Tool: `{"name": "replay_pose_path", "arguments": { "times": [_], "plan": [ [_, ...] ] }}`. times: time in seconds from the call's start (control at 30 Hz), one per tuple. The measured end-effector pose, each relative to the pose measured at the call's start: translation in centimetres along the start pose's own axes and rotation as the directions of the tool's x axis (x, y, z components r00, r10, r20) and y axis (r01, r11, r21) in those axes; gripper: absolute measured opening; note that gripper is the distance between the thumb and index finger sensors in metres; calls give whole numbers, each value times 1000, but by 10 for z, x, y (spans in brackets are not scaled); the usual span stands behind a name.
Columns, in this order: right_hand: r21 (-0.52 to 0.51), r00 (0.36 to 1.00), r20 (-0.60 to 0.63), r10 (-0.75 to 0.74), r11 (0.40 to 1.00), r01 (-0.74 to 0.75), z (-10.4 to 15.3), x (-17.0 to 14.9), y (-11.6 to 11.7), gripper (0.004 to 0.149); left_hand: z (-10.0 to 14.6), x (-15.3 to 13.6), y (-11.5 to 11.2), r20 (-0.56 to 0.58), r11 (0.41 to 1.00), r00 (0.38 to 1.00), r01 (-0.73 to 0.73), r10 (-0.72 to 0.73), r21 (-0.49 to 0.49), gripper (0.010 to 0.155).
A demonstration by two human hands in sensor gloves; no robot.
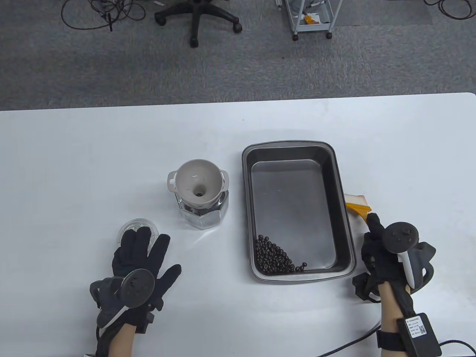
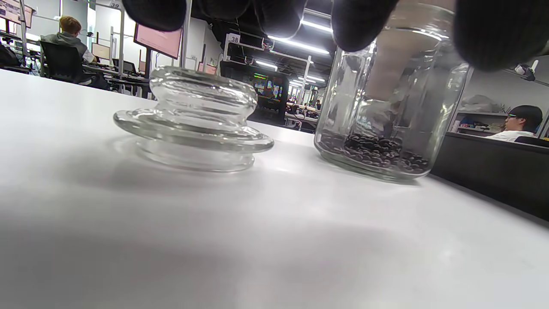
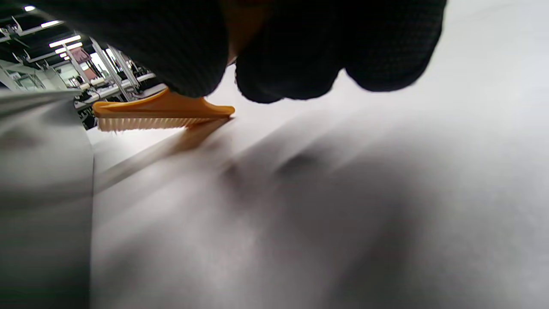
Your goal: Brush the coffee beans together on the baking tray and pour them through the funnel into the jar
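The dark baking tray (image 1: 342,208) lies right of centre, with coffee beans (image 1: 275,258) heaped in its near-left corner. Left of it stands the glass jar (image 1: 202,217) with a grey funnel (image 1: 199,182) in its mouth; a layer of beans (image 2: 377,154) covers the jar's bottom. My left hand (image 1: 145,241) lies flat with fingers spread, its fingertips over the glass lid (image 1: 135,225), which rests on the table. My right hand (image 1: 375,238) grips the handle of the orange brush (image 1: 359,208) just right of the tray, bristles (image 3: 141,123) down near the table.
The lid (image 2: 193,124) sits left of the jar (image 2: 386,107) in the left wrist view. The tray's outer wall (image 3: 43,171) is close to the left of the brush (image 3: 158,111). White table (image 1: 93,156) extends to the back and left; an office chair and a cart stand beyond it.
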State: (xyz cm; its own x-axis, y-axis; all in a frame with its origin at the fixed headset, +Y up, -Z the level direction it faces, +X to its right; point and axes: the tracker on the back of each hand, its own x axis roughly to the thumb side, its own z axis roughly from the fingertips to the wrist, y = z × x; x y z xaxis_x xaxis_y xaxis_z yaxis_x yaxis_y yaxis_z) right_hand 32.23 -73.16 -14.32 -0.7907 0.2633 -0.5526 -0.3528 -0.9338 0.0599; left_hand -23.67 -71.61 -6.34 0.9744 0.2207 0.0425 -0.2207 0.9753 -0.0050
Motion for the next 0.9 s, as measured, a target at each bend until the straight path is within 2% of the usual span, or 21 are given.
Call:
{"name": "replay_pose_path", "arguments": {
  "times": [0.1, 0.53, 0.67, 0.9],
  "plan": [
    [75, 998, -7, 66, 995, -66, -1, 1, 6, 53, 0, -1, 1, 1, 1000, 1000, -6, 6, 5, 80],
    [132, 988, 5, 157, 979, -156, -2, 5, 11, 59, 0, 0, 1, 13, 1000, 1000, -1, 1, 21, 80],
    [161, 983, 13, 185, 969, -185, 0, 7, 10, 55, 0, 0, 1, 11, 1000, 1000, -1, 0, 21, 80],
    [79, 992, 73, 103, 991, -109, 12, 13, -7, 52, 0, 0, 2, 6, 1000, 1000, -1, 0, 21, 80]
  ]
}}
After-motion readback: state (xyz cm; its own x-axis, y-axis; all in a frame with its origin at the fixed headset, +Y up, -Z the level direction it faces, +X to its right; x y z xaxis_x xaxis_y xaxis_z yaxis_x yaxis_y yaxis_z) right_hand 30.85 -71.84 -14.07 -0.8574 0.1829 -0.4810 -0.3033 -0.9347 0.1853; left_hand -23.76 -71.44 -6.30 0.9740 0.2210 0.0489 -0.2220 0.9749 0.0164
